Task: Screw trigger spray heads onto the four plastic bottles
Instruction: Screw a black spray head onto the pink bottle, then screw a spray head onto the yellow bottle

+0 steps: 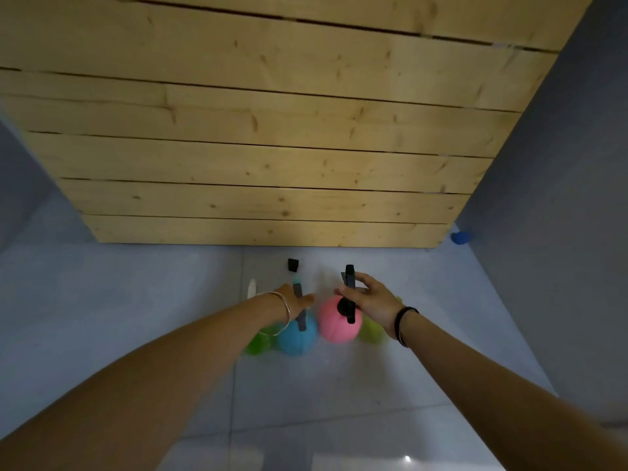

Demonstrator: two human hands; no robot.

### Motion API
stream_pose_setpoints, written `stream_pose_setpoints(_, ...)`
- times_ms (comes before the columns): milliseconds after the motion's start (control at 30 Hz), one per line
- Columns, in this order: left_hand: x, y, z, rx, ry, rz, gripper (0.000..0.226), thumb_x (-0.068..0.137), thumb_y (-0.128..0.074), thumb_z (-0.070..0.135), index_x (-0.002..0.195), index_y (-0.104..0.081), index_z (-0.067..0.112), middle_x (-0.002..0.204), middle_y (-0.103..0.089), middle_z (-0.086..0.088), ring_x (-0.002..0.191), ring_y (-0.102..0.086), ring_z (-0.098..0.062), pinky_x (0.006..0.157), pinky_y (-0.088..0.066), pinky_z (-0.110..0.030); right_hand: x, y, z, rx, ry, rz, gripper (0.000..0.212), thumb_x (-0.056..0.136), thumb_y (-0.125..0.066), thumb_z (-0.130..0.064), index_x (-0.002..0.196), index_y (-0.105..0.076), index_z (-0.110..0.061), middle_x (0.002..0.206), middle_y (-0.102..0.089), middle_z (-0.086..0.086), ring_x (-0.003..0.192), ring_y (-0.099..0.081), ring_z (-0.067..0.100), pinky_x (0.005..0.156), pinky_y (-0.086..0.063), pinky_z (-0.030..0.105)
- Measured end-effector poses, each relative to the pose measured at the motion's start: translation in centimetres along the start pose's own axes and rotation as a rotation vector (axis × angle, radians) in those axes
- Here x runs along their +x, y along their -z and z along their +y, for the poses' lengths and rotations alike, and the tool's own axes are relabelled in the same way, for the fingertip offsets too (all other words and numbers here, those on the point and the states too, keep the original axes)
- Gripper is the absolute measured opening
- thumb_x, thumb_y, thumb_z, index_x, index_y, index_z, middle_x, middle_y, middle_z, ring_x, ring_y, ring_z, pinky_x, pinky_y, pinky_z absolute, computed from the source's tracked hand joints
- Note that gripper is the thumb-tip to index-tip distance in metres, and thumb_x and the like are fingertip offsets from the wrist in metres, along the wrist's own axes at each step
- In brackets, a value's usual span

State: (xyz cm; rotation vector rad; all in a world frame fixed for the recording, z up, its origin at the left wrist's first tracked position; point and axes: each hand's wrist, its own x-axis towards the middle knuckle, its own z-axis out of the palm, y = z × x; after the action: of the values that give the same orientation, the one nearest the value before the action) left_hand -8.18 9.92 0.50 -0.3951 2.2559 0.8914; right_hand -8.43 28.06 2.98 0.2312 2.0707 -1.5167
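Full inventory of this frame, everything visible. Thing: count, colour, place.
pink bottle: 1, pink, floor centre, black spray head on top
blue bottle: 1, blue, left of pink
green bottles: 2, green, outer ends of the row, partly hidden
spray heads: 2 black, on pink and blue
white object: 1, floor, unclear
blue ball: 1, far right by wall
wooden plank panel: 1, pale, behind
left hand: on blue's head, bangle
right hand: gripping pink's head, dark wristband

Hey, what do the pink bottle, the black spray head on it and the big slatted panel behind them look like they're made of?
Round pink bottle: probably plastic, matte, evenly coloured, no glare.
Black trigger spray head: looks like moulded plastic, dull; the right hand has a grip on it.
Pale slatted panel: unfinished wood, judging by knots, grain and gaps between boards.
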Motion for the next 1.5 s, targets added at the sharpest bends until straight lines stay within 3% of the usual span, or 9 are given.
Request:
stream_pose_setpoints(100, 0.8, -0.2, -0.6, -0.042, -0.024, -0.009, 0.058, 0.094, -0.042, 0.046, 0.128, -0.050, 0.000, 0.133, -0.053, -0.018, 0.120, -0.052, -0.030, 0.107, -0.037, -0.041, 0.7, -0.1, 0.9, -0.016, -0.024, -0.008, 0.053, 0.088, -0.062, -0.029, 0.136, -0.042, -0.019, 0.122, -0.065, 0.012, 0.115, -0.059, 0.025, 0.099, -0.043, 0.031)
stream_pose_setpoints(267, 1.2, -0.2, -1.0, -0.086, -0.023, 0.019, 0.056, 0.094, -0.048, 0.037, 0.140, -0.036, 0.006, 0.138, -0.049, -0.016, 0.119, -0.052, -0.028, 0.103, -0.043, -0.039, 1.3, 0.0, 2.0, -0.017, -0.060, -0.014, 0.055, 0.087, -0.062, -0.028, 0.137, -0.040, -0.018, 0.125, -0.063, 0.012, 0.117, -0.058, 0.025, 0.100, -0.041, 0.031)
stream_pose_setpoints(500, 1.1, -0.2, -1.2, -0.150, -0.054, 0.012, 0.053, 0.094, -0.050, 0.034, 0.138, -0.039, 0.007, 0.136, -0.051, -0.015, 0.116, -0.054, -0.027, 0.094, -0.045, -0.033, 1.8, -0.1, 3.2, -0.017, -0.086, -0.017, 0.057, 0.087, -0.063, -0.027, 0.139, -0.040, -0.015, 0.125, -0.063, 0.012, 0.115, -0.058, 0.025, 0.104, -0.042, 0.034)
stream_pose_setpoints(867, 1.0, 0.0, -1.4, -0.180, -0.040, 0.003, 0.059, 0.092, -0.052, 0.035, 0.142, -0.034, 0.009, 0.142, -0.047, -0.014, 0.123, -0.051, -0.029, 0.105, -0.043, -0.041, 2.1, -0.3, 3.1, -0.041, -0.069, 0.010, 0.051, 0.089, -0.060, -0.025, 0.137, -0.043, -0.017, 0.112, -0.060, 0.008, 0.096, -0.058, 0.019, 0.079, -0.044, 0.020)
stream_pose_setpoints(1100, 0.9, 0.6, -1.1, -0.147, -0.045, 0.050, 0.065, 0.091, -0.049, 0.045, 0.143, -0.032, 0.010, 0.145, -0.043, -0.012, 0.129, -0.045, -0.029, 0.106, -0.036, -0.036, 1.8, 0.8, 2.2, -0.046, -0.056, 0.049, 0.051, 0.089, -0.061, -0.023, 0.137, -0.045, -0.012, 0.129, -0.058, 0.012, 0.113, -0.057, 0.023, 0.099, -0.044, 0.032)
stream_pose_setpoints(1233, 0.6, 0.7, -0.7, -0.177, -0.064, 0.078, 0.067, 0.090, -0.047, 0.049, 0.142, -0.033, 0.008, 0.145, -0.043, -0.013, 0.129, -0.045, -0.029, 0.106, -0.036, -0.038, 1.4, 3.1, 1.4, 0.003, 0.085, 0.308, 0.039, 0.084, -0.068, -0.021, 0.121, -0.059, -0.012, 0.122, -0.062, 0.012, 0.104, -0.058, 0.021, 0.091, -0.048, 0.032)
stream_pose_setpoints(1300, 0.5, 0.8, -0.5, -0.191, -0.076, 0.099, 0.068, 0.090, -0.046, 0.049, 0.142, -0.031, 0.008, 0.146, -0.041, -0.014, 0.130, -0.044, -0.030, 0.106, -0.035, -0.039, 1.3, 4.5, 1.7, 0.013, 0.117, 0.426, 0.038, 0.081, -0.071, -0.019, 0.117, -0.063, -0.010, 0.125, -0.061, 0.012, 0.113, -0.056, 0.024, 0.095, -0.047, 0.035)
stream_pose_setpoints(1367, 0.4, 1.0, -0.2, -0.238, -0.094, 0.136, 0.072, 0.089, -0.048, 0.051, 0.144, -0.028, 0.008, 0.149, -0.038, -0.012, 0.133, -0.040, -0.029, 0.106, -0.034, -0.038, 1.4, 5.7, 2.7, -0.035, 0.072, 0.421, 0.042, 0.080, -0.072, -0.019, 0.120, -0.062, -0.010, 0.132, -0.056, 0.012, 0.124, -0.050, 0.025, 0.099, -0.042, 0.033)
stream_pose_setpoints(1500, 0.3, 1.5, 0.9, -0.377, -0.147, 0.239, 0.071, 0.085, -0.056, 0.051, 0.138, -0.037, 0.008, 0.142, -0.045, -0.011, 0.127, -0.045, -0.026, 0.096, -0.037, -0.033, 1.7, 6.8, 5.2, -0.121, -0.034, 0.352, 0.049, 0.079, -0.073, -0.019, 0.125, -0.058, -0.006, 0.134, -0.055, 0.014, 0.123, -0.052, 0.028, 0.104, -0.042, 0.036)
